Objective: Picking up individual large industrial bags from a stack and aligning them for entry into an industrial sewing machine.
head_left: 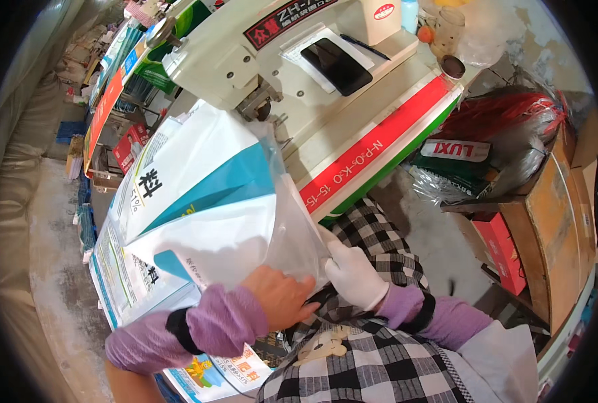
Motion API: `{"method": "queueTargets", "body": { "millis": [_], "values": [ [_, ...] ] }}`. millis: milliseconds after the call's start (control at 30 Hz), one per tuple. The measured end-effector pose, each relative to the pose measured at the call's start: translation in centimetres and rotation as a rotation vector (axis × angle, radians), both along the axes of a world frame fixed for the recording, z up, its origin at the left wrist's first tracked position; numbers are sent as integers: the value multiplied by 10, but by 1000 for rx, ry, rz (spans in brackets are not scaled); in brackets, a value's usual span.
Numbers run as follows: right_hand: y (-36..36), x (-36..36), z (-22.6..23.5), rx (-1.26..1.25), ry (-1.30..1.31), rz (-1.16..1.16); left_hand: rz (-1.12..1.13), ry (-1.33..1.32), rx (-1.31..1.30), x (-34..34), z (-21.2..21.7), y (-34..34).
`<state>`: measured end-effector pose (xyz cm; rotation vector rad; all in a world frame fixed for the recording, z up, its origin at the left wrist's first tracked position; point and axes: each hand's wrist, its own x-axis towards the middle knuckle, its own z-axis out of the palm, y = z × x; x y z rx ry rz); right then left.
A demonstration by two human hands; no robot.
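**Both hands gripping the open end of a white-and-teal sack**

Clamped on the clear plastic liner [297, 232] at the sack's near edge: the right hand [352, 272], in a white glove, fingers closed around the film. Pressed against the same edge from the other side: the bare left hand [282, 295], fingers curled over the liner and the lower rim of the sack [205, 201]. Hands close together, almost touching, just above a lap in black-and-white check. Purple sleeves on both forearms, a dark band at each wrist.

Lying tilted across the middle of the view, between the hands and the machine: the sack itself, white woven material with a broad teal stripe and dark printed characters, its far end reaching up under the head of a cream-coloured bag-sewing machine [245, 60]. Liner sticking out of the mouth, wrinkled and see-through.

Beneath the sack, more flat printed sacks [124, 282] stacked on the floor at the left. On the machine's top, a dark phone [336, 64] on a white sheet, a pen beside it, a glass jar [446, 30] and a dark lid further right. Under the machine, a sack with a red and green band [373, 158]. To the right, a clear bag holding red and green packages [493, 141], resting on a wooden bench [554, 201]; a red box [500, 248] below it.
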<state>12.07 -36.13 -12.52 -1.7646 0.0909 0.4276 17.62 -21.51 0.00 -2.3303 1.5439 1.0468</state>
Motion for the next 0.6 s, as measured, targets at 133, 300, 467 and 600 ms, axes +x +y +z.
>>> {"method": "queueTargets", "body": {
  "millis": [133, 300, 467, 600],
  "values": [
    [7, 12, 15, 77, -206, -128, 78, -143, 37, -6, -6, 6],
    [18, 51, 5, -36, -219, -162, -48, -98, -2, 8, -2, 6],
    [29, 45, -7, -222, -142, -96, -225, 8, 69, 29, -1, -6],
    [24, 28, 11, -236, -130, -12, -351, -46, 237, 73, 26, -18]
  ]
}}
